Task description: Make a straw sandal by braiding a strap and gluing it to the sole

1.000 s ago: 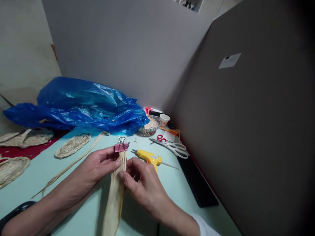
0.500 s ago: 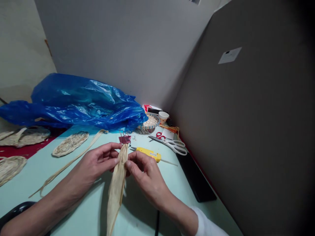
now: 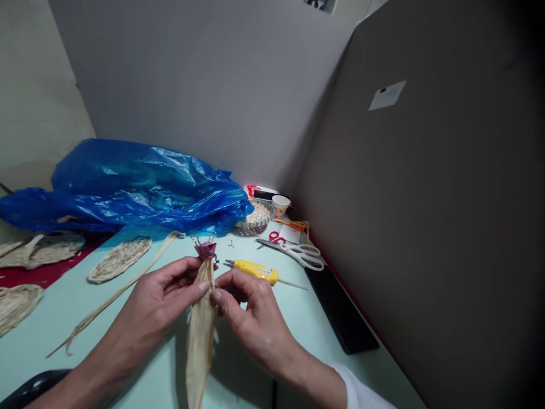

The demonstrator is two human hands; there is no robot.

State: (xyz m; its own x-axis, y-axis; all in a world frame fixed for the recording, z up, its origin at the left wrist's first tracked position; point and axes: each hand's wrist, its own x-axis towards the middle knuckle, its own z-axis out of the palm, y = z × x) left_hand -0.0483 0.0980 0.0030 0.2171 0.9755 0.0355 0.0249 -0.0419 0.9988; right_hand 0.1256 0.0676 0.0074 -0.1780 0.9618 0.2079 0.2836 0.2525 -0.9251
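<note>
A pale, dried leaf strip (image 3: 199,346), like corn husk, hangs lengthwise between my hands, its wide end toward me. Binder clips (image 3: 205,250) in a dark pink colour grip its narrow far end, their wire handles pointing away. My left hand (image 3: 170,301) pinches the strip just below the clips, thumb on top. With thumb and forefinger, my right hand (image 3: 242,301) pinches the strip's right edge. The fingers beneath the strip are partly hidden.
Beyond my right hand lie a yellow glue gun (image 3: 255,271), white-handled scissors (image 3: 298,253) and a black flat slab (image 3: 340,312). A blue plastic bag (image 3: 145,187) covers the back left, near a small basket (image 3: 259,216) and a paper cup (image 3: 281,205). Woven oval pieces (image 3: 120,260) lie left.
The clipped end has tilted left and come slightly nearer. Both hands keep their pinch on the strip, and the view has shifted a little.
</note>
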